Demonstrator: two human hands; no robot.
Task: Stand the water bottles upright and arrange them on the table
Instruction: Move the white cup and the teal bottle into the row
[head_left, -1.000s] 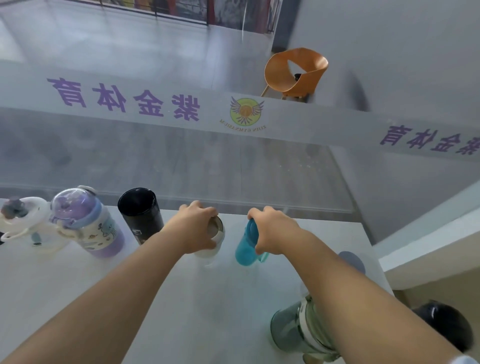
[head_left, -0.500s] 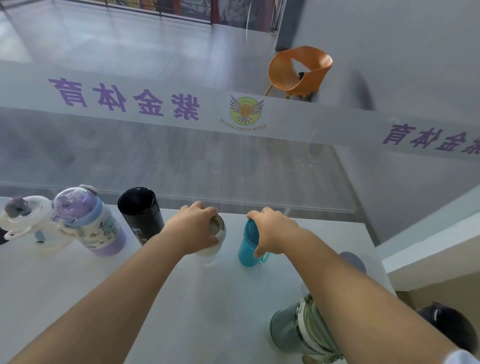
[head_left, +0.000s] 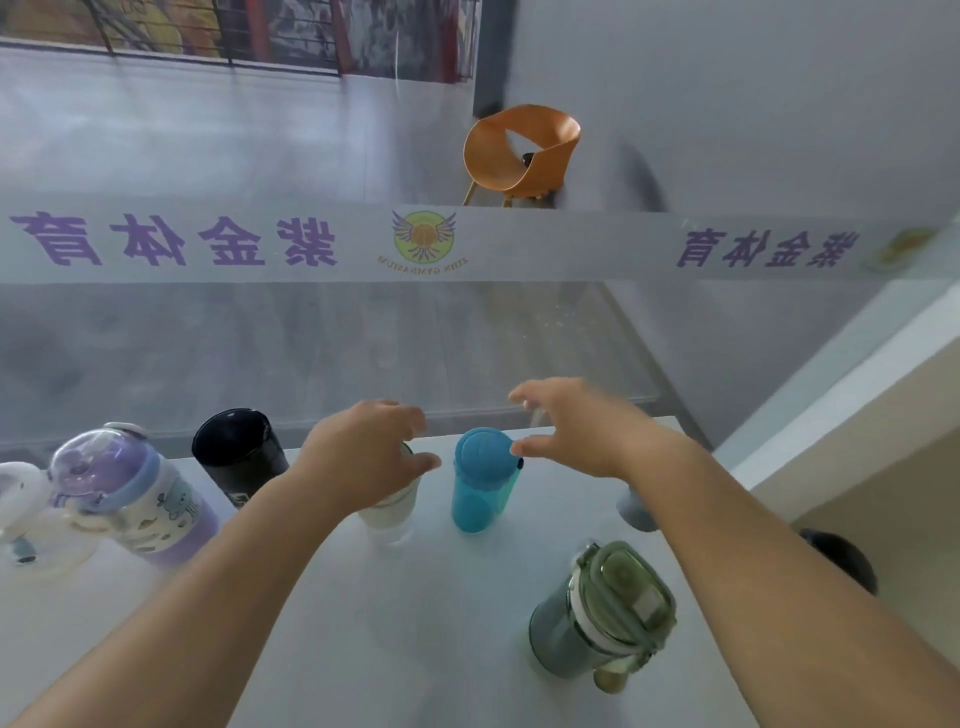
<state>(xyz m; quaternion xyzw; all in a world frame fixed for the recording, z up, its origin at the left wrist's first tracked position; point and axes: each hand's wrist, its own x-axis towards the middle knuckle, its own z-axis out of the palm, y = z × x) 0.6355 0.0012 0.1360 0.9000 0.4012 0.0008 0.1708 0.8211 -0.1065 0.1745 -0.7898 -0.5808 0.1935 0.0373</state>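
A teal bottle (head_left: 480, 478) stands upright near the far edge of the white table (head_left: 415, 654). My right hand (head_left: 576, 431) hovers just above and to the right of its cap, fingers spread, holding nothing. A white cup (head_left: 389, 512) stands upright to the teal bottle's left. My left hand (head_left: 363, 457) hangs over its top with fingers loosely curved and apart. In a row to the left stand a black tumbler (head_left: 239, 457), a purple-lidded bottle (head_left: 130, 499) and a white bottle (head_left: 21, 514). A green bottle (head_left: 602, 613) stands nearer me on the right.
A grey bottle (head_left: 636, 506) is partly hidden behind my right forearm. A glass wall with a lettered band (head_left: 415, 244) runs right behind the table's far edge. The table's right edge lies close to the green bottle, with a dark round object (head_left: 841, 561) beyond it.
My right hand has let go of the teal bottle and lifted up and to the right. My left hand has loosened off the white cup. My view has tilted upward.
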